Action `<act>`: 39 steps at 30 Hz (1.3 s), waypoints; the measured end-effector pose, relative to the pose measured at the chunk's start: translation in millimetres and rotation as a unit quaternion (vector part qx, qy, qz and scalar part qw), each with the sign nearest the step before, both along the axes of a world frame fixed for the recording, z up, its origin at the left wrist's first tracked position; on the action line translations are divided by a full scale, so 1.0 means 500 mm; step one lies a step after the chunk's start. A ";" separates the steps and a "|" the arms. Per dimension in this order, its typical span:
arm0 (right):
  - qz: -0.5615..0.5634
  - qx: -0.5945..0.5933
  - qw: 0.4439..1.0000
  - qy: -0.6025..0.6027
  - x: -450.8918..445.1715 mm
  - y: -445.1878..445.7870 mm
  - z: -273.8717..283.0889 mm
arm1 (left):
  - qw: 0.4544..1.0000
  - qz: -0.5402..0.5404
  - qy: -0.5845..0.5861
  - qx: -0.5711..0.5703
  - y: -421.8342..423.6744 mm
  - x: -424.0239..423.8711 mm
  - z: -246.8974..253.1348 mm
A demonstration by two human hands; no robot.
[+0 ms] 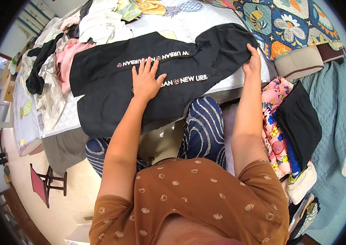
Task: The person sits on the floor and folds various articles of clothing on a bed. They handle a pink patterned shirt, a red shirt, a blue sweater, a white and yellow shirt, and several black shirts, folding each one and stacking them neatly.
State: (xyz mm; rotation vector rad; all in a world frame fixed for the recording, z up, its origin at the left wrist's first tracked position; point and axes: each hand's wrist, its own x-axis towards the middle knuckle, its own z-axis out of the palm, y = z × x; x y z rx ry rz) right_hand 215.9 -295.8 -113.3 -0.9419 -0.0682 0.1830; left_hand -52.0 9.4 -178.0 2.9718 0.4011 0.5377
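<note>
Black trousers (185, 67) with rows of white lettering lie spread across the edge of a bed (148, 23) and my knees. Palm down, my left hand (147, 80) rests on the middle of the fabric with its fingers apart. At the far right end, my right hand (252, 61) pinches the bunched edge of the trousers between thumb and fingers. That end is rumpled and slightly raised, while the leg ends at the left lie flatter.
Loose clothes (104, 27) are heaped at the back left. A patterned quilt (292, 24) covers the back right. Beside my right arm sits a stack of folded garments, with black cloth (300, 122) and pink printed cloth (275, 134). A folding stool (42, 183) stands on the floor at left.
</note>
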 end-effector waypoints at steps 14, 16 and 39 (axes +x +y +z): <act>-0.022 -0.435 0.759 -0.483 -0.345 0.244 0.083 | 0.447 -0.033 -0.337 -0.828 0.072 -0.091 0.033; 0.044 -0.571 0.637 -0.516 -0.346 0.263 0.004 | 0.535 0.091 -0.322 -0.776 0.077 -0.080 0.015; -0.110 -0.548 0.671 -0.487 -0.393 0.310 -0.078 | 0.995 0.031 -0.065 -0.063 0.062 -0.163 -0.008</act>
